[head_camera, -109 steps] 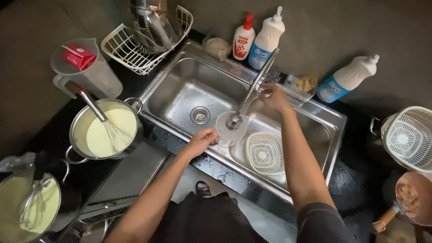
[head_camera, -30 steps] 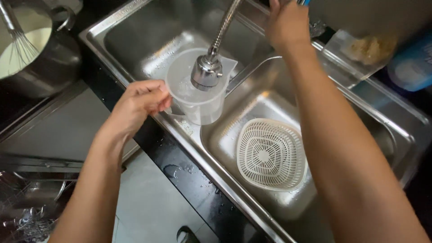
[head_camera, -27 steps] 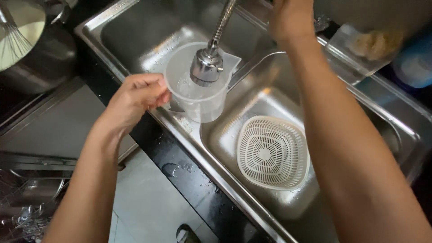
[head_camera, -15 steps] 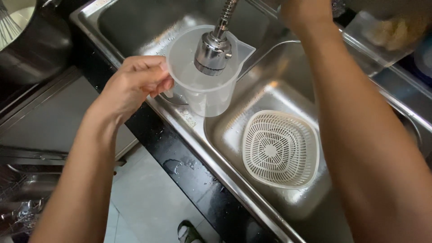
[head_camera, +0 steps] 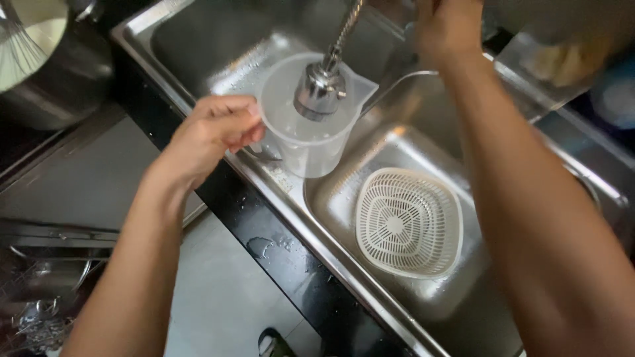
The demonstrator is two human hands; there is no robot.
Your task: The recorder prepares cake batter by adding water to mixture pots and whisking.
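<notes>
A: What is the left hand (head_camera: pixel 211 129) doing?

B: Its fingers are curled shut around the side of a clear plastic jug (head_camera: pixel 307 129). It holds the jug upright over the steel sink (head_camera: pixel 198 46), right at the wall between the two bowls of the sink.

A: What is above the jug?

B: The shiny tap head (head_camera: pixel 319 89). It hangs just inside the jug's open top, on a bendy metal hose that goes up and away.

A: And the right hand (head_camera: pixel 446 26)?

B: It is up at the back of the sink, near where the tap starts. It looks closed on something there, but the top edge cuts it off, so I cannot tell what it holds.

A: What else is in the sink?

B: A white strainer basket (head_camera: pixel 408 221) with lots of little holes. It sits in the right bowl, just beside the jug but not touching it.

A: Anything on the left?

B: A big metal pot (head_camera: pixel 56 79) stands on the surface, with pale yellow batter (head_camera: pixel 33 33) and a whisk (head_camera: pixel 16 46) in it
</notes>
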